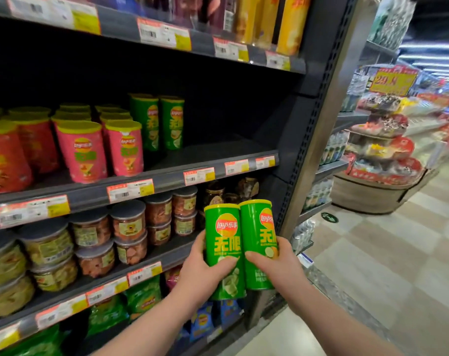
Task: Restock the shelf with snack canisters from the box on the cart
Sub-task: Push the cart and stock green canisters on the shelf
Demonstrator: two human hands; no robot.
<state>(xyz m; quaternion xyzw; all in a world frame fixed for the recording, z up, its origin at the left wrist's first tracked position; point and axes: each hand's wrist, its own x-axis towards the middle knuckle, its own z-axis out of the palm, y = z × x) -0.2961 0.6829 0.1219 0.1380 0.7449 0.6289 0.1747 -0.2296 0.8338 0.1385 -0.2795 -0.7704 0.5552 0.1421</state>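
Two green snack canisters, the left canister (224, 242) and the right canister (258, 235), stand upright and touching, lids up, in front of the lower shelves. The left hand (199, 271) curls round the lower half of one, and the right hand (278, 263) grips the other likewise. The bare stretch of the middle shelf (218, 152) lies above both grips, beside the shelved green canisters (158, 122). Judgement: placing calls for a lift up and inward, axes kept vertical, and the left hand is nearer the existing row.
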